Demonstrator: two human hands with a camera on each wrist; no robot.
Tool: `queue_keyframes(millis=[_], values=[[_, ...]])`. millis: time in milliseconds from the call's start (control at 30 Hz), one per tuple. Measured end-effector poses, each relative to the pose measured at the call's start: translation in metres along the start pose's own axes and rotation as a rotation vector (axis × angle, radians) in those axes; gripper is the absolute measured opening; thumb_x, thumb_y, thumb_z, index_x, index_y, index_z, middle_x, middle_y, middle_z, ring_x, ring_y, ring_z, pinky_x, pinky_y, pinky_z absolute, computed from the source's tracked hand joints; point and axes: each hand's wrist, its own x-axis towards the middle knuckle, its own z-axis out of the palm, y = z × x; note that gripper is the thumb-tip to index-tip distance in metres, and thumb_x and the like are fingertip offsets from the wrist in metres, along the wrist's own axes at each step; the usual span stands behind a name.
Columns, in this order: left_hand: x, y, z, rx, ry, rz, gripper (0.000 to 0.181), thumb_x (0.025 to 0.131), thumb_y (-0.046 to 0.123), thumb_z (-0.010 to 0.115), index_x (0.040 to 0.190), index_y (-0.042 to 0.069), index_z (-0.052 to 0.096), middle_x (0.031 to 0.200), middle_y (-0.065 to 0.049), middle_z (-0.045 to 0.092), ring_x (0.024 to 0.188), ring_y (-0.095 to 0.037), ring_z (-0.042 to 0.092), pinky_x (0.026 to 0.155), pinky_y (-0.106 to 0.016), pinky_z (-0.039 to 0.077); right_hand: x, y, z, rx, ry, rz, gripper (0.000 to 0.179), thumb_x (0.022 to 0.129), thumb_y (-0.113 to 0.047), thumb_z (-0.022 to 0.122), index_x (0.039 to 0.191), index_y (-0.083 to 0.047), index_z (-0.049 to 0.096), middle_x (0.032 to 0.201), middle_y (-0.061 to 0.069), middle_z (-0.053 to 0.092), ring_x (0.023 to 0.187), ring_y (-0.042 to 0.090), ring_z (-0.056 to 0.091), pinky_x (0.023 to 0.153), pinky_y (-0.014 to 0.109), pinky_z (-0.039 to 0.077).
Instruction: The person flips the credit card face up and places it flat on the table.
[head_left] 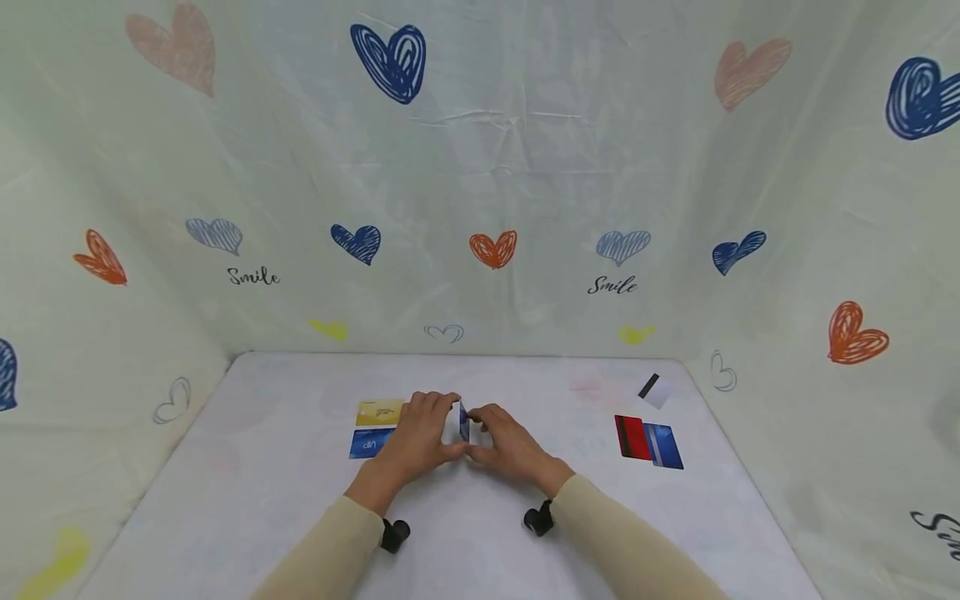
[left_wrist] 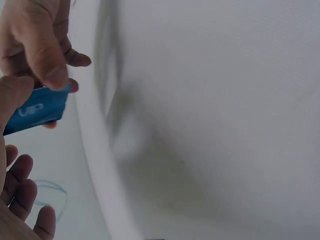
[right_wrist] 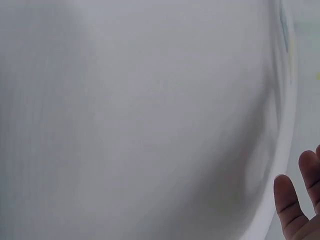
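Card (head_left: 463, 423) is btwn both hands in head view, upright & nearly edge-on, over mid table (head_left: 247, 500) (can't tell if it touches). L hand (head_left: 423, 433) pinches it, thumb low, fingertips high; R hand (head_left: 513, 442) pinches from its own side, prob. bc a thin card needs steadying both sides. Yellow card (head_left: 379, 412) & blue VIP card (head_left: 371, 443) lie flat by L hand, partly hidden; red card (head_left: 633, 437) & blue striped card (head_left: 663, 447) overlap well off to R, white card (head_left: 657, 392) just beyond, prob. spaced to leave working room. L wrist view: held card shows blue VIP face; digits mostly at edges, likely why print is readable. Other L fingers spread loosely. R wrist view: only some R fingers, loosely extended; card not in frame.
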Motion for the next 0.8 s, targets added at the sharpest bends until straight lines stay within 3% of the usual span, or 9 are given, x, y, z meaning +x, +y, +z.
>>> queue_keyframes(millis=[100, 333, 467, 600, 700, 800], values=[[0.000, -0.002, 0.001, -0.033, -0.026, -0.027, 0.076, 0.091, 0.041, 0.084, 0.153, 0.013, 0.051, 0.145, -0.009, 0.058, 0.133, -0.030, 0.048, 0.117, -0.052, 0.043, 0.001, -0.003, -0.001, 0.058, -0.003, 0.015, 0.054, 0.101, -0.034, 0.073, 0.146, -0.010, 0.055, 0.144, 0.003, 0.058, 0.121, 0.019, 0.064, 0.100, 0.037, 0.056], [0.000, -0.007, 0.005, -0.104, -0.077, -0.013, 0.066, 0.093, 0.035, 0.083, 0.151, 0.014, 0.058, 0.140, -0.006, 0.061, 0.128, -0.026, 0.051, 0.113, -0.046, 0.049, -0.001, -0.007, -0.001, 0.102, -0.029, 0.040, 0.047, 0.101, -0.029, 0.073, 0.142, -0.013, 0.059, 0.141, 0.000, 0.061, 0.118, 0.017, 0.064, 0.098, 0.037, 0.054], [0.000, -0.007, 0.010, -0.114, -0.076, -0.074, 0.070, 0.092, 0.038, 0.083, 0.150, 0.011, 0.057, 0.147, -0.008, 0.060, 0.135, -0.028, 0.052, 0.118, -0.050, 0.045, -0.004, -0.006, -0.005, 0.065, -0.042, 0.055, 0.050, 0.100, -0.035, 0.074, 0.142, -0.011, 0.061, 0.139, 0.002, 0.063, 0.117, 0.018, 0.065, 0.098, 0.037, 0.056], [0.001, -0.008, 0.016, 0.026, -0.075, -0.120, 0.072, 0.090, 0.039, 0.084, 0.150, 0.011, 0.055, 0.146, -0.010, 0.062, 0.135, -0.032, 0.052, 0.119, -0.058, 0.040, -0.008, -0.006, -0.014, -0.028, -0.025, 0.080, 0.067, 0.097, -0.038, 0.076, 0.153, -0.011, 0.051, 0.146, 0.005, 0.059, 0.121, 0.020, 0.065, 0.103, 0.042, 0.055], [0.003, -0.008, 0.019, 0.153, -0.060, -0.103, 0.071, 0.088, 0.039, 0.086, 0.147, 0.013, 0.058, 0.142, -0.009, 0.063, 0.132, -0.033, 0.052, 0.115, -0.059, 0.042, -0.008, -0.007, -0.022, -0.148, 0.011, 0.041, 0.073, 0.095, -0.037, 0.079, 0.156, -0.012, 0.047, 0.149, 0.008, 0.057, 0.129, 0.024, 0.061, 0.109, 0.049, 0.051], [0.004, -0.007, 0.021, 0.210, -0.037, -0.072, 0.070, 0.086, 0.036, 0.088, 0.145, 0.014, 0.061, 0.139, -0.009, 0.064, 0.130, -0.034, 0.052, 0.111, -0.058, 0.043, -0.005, -0.007, -0.028, -0.290, 0.044, -0.026, 0.069, 0.093, -0.038, 0.081, 0.151, -0.012, 0.053, 0.146, 0.008, 0.059, 0.131, 0.027, 0.059, 0.108, 0.052, 0.050]])
